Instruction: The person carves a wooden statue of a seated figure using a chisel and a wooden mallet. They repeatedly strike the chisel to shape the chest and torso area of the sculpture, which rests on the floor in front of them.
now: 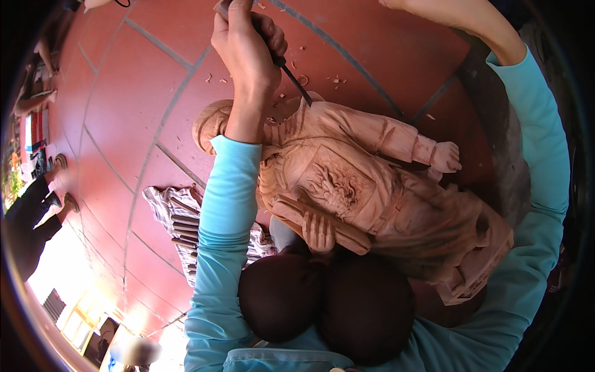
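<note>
A carved wooden statue of a robed figure (347,180) lies on its back, its head to the left and its base to the lower right. My left hand (245,49), closed round a dark handle, holds a slim carving chisel (296,82). The chisel's dark blade slants down to the statue's upper shoulder, and its tip appears to touch the wood there. Far up at the top edge, my right hand (403,4) is mostly cut off, so its fingers are hidden. One carved hand of the figure grips a flat tablet (320,223) against its chest.
Curled wood shavings (302,80) lie on the red tiled floor (167,105) beyond the statue. Left of my knees (369,310), a striped cloth (160,204) holds several dark-handled tools (185,227). Other people's legs and feet (68,201) show at the far left.
</note>
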{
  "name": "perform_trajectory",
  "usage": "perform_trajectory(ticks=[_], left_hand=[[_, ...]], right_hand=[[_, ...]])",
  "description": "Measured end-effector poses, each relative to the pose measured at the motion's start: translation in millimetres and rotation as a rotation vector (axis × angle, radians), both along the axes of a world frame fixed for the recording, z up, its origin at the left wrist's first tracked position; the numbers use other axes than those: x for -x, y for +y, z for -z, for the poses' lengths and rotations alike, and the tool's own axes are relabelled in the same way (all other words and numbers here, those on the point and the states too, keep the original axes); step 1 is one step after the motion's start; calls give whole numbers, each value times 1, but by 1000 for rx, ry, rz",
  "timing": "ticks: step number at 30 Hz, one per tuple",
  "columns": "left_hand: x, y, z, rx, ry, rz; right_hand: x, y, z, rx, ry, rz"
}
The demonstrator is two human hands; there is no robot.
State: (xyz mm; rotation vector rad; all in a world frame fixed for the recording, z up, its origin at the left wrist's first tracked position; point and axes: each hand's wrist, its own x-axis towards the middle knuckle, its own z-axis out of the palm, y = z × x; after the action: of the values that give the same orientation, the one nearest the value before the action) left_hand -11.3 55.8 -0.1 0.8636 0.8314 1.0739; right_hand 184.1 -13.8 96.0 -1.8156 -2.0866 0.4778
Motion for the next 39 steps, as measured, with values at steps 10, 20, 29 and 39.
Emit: perform_trajectory(ticks=[10, 20, 29, 39], left_hand=[[2, -6, -7, -31, 192, 59], [-1, -12, -19, -22, 297, 89], [1, -12, -5, -72, 307, 85], [2, -21, -11, -97, 264, 78]], right_hand=[[27, -10, -42, 276, 1, 228], [4, -10, -9, 19, 33, 137], [18, -4, -25, 147, -139, 152], [20, -11, -27, -13, -277, 34]])
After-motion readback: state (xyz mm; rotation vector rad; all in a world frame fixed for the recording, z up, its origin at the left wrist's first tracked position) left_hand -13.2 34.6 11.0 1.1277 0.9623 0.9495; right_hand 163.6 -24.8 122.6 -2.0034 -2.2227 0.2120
